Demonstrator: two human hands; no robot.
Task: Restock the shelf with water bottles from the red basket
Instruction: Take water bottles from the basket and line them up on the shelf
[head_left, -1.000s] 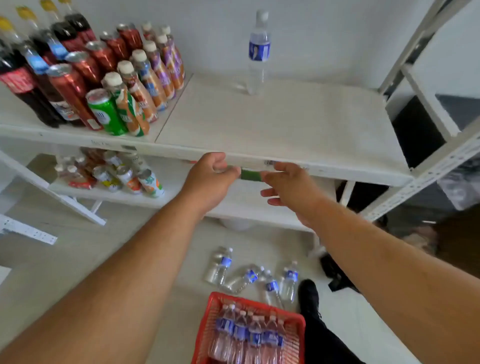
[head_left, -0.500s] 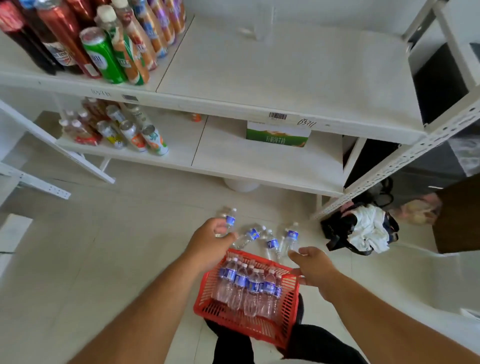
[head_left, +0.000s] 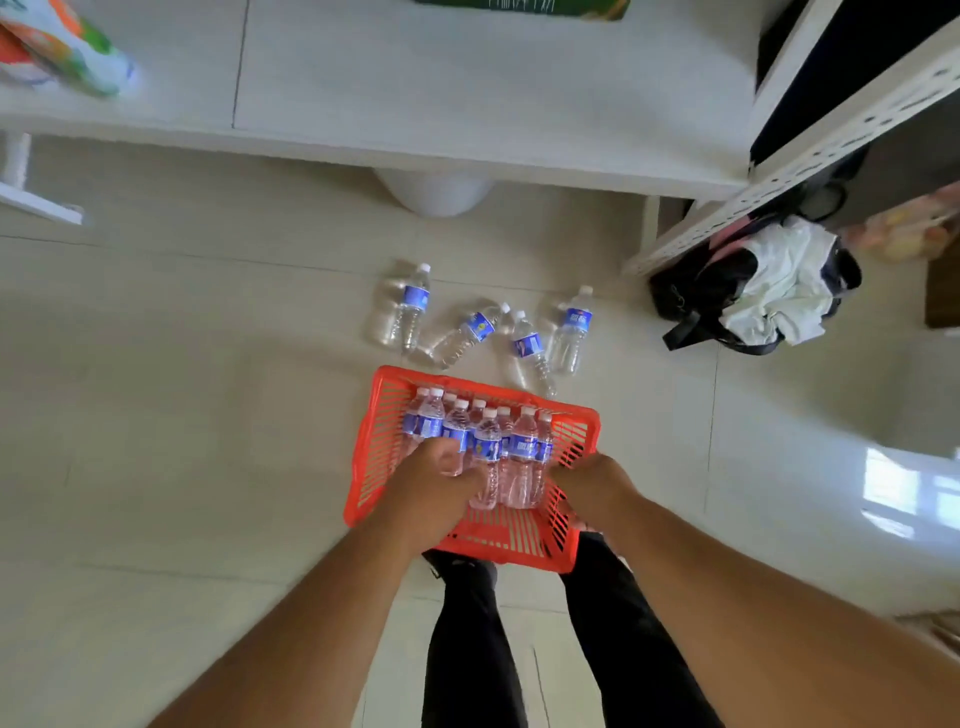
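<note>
The red basket (head_left: 376, 431) stands on the floor between my feet, holding several upright water bottles (head_left: 522, 447) with blue labels and white caps. My left hand (head_left: 434, 486) reaches into the basket and grips one water bottle (head_left: 456, 436) on the left side of the group. My right hand (head_left: 592, 488) is at the basket's right side, its fingers curled against the rightmost bottle (head_left: 543, 449). The white lower shelf (head_left: 467, 93) runs across the top of the view.
Several loose water bottles (head_left: 410, 312) lie on the tiled floor just beyond the basket. A black bag with white cloth (head_left: 753, 291) sits at the right by the shelf's perforated post (head_left: 831, 135). A colourful can (head_left: 67, 47) lies on the shelf's left end.
I have bent down from the upper shelf to the floor. Both hands dropped from the shelf edge into the red basket, and the left hand now holds a bottle.
</note>
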